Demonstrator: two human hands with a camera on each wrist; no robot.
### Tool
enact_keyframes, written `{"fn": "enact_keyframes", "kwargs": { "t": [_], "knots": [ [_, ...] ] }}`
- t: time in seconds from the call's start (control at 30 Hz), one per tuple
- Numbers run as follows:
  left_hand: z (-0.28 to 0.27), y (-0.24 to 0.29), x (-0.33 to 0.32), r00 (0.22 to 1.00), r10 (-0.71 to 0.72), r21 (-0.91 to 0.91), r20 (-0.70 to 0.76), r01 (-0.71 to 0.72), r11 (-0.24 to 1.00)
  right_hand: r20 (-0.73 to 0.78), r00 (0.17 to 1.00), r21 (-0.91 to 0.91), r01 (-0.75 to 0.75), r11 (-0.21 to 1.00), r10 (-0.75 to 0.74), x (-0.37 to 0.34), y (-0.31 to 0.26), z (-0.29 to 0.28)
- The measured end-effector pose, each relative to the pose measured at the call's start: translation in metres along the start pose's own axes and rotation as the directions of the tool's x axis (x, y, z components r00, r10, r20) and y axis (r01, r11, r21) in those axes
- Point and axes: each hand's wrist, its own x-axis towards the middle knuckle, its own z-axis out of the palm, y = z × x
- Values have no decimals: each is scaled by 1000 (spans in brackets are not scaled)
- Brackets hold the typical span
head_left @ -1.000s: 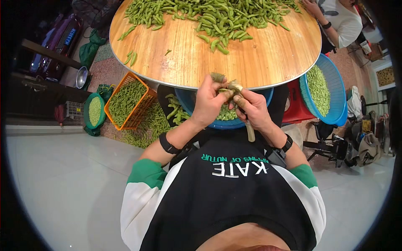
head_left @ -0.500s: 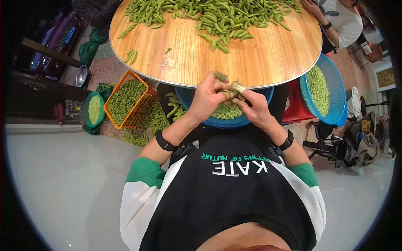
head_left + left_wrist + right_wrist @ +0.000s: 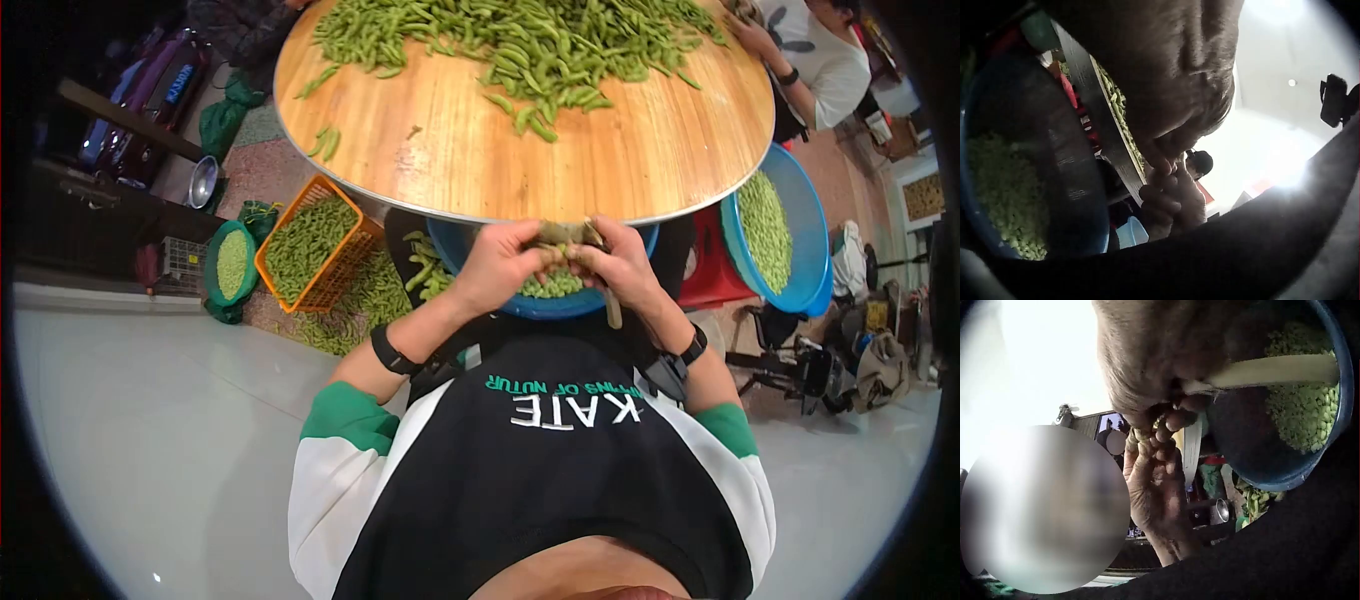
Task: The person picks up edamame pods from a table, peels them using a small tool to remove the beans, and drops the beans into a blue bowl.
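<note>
Inspector: State of the left hand (image 3: 497, 268)?
Clerk: Fingers curled, thumb and fingertips pinching a small greenish pod (image 3: 563, 249), mostly hidden between the two hands.
Inspector: And the right hand (image 3: 622, 264)?
Clerk: Likewise curled, pinching at the same pod from the right. A pale strip (image 3: 1272, 371) sticks out from under its palm; its attachment cannot be determined.
Inspector: Position of the pod?
Clerk: Above the blue basin (image 3: 560, 311), just beside the near edge of the round wooden table (image 3: 450, 150). Shelled beans (image 3: 551, 287) lie in the basin.
Inspector: Remaining contents?
Clerk: Heaped pods (image 3: 540, 50) on the table's far part. To the left, an orange crate (image 3: 338, 272) of pods, and beyond it a green basin (image 3: 216, 290) of beans. To the right, a blue tub (image 3: 806, 215) holding beans, beside a red stool (image 3: 712, 283). At the far right, a second person (image 3: 838, 70) by the table.
</note>
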Motion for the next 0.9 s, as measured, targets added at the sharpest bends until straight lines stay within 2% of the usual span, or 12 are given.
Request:
{"fn": "enact_keyframes", "kwargs": {
  "t": [0.23, 0.3, 0.37, 0.43, 0.63, 0.67, 0.7, 0.73, 0.77, 0.8, 0.83, 0.9],
  "knots": [
    [-4, -5, 6, 998, -67, -61, -16, 66, 996, 24, 1000, 61, 6, 998, -8, 5, 10, 0],
    [-3, -6, 6, 999, -17, -18, -31, 17, 1000, 36, 999, 90, -10, 996, 7, 5, 12, 0],
    [-2, -5, 4, 1000, 6, -71, 31, -4, 997, 132, 988, 181, -104, 978, 80, 4, 7, 0],
    [1, -16, 6, 999, 31, -181, 17, -28, 983, 118, 987, 256, -136, 957, 108, 4, 4, 6],
    [-5, 2, -5, 979, 182, 375, -92, -135, 917, 95, 993, 252, -90, 964, 68, 5, 12, 4],
    [-14, 4, -12, 946, 289, 449, -143, -198, 871, 73, 997, 85, -19, 996, 13, 4, 18, 1],
    [-22, 28, -24, 932, 322, 535, -169, -187, 824, 58, 998, -84, 43, 996, -38, 1, 22, -1],
    [-37, 34, -29, 840, 529, 735, -118, -285, 615, 5, 998, -88, 56, 995, -56, -4, 16, 3],
    [-52, 45, -40, 818, 561, 835, -124, -220, 505, -12, 978, -307, 193, 932, -207, -3, 30, -3],
    [-71, 51, -53, 846, 519, 900, -122, -126, 417, 1, 958, -343, 269, 900, -286, -3, 30, -3],
    [-87, 55, -60, 823, 562, 976, -85, -45, 213, 6, 935, -379, 330, 864, -355, -3, 27, -3],
    [-112, 52, -76, 817, 554, 902, -158, 348, -255, 20, 907, -513, 370, 775, -420, -4, 21, -4]
  ]
}}
